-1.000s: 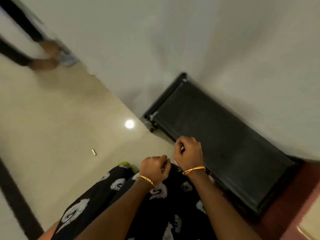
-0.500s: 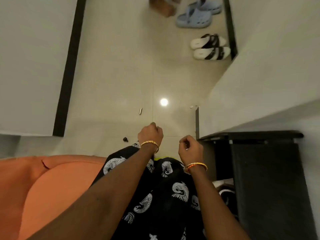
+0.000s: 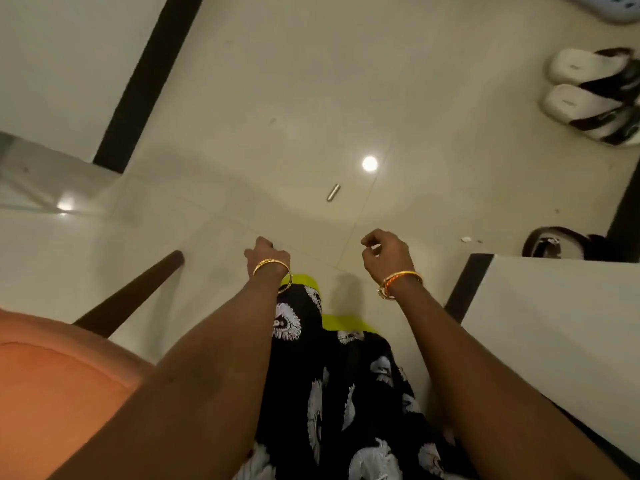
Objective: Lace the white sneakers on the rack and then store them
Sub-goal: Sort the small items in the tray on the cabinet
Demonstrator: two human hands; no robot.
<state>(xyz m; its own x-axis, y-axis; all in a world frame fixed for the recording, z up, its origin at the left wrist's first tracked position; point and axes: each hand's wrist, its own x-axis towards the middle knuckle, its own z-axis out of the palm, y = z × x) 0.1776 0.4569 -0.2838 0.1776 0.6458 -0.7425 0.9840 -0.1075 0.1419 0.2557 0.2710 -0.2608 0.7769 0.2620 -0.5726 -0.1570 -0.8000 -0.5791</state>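
No white sneakers and no rack appear in this frame. My left hand [image 3: 266, 255] is held out over the tiled floor, seen from the back, with its fingers curled under and nothing visible in it. My right hand [image 3: 387, 252] hangs beside it with loosely curled fingers and holds nothing. Both wrists wear gold bangles. Below my arms hangs my black garment with white prints [image 3: 346, 393], and yellow-green footwear [image 3: 306, 282] peeks out under it.
An orange chair [image 3: 52, 393] with a dark wooden leg [image 3: 128, 299] stands at the lower left. A white wall corner [image 3: 554, 323] juts in at right, with a black-and-white shoe [image 3: 554, 242] behind it. White-and-black slides [image 3: 595, 95] lie top right. A small metal cylinder [image 3: 333, 192] lies on the floor.
The view has swung away from the dark rack toward the open floor and the orange chair. My hands have moved apart and hold nothing throughout.
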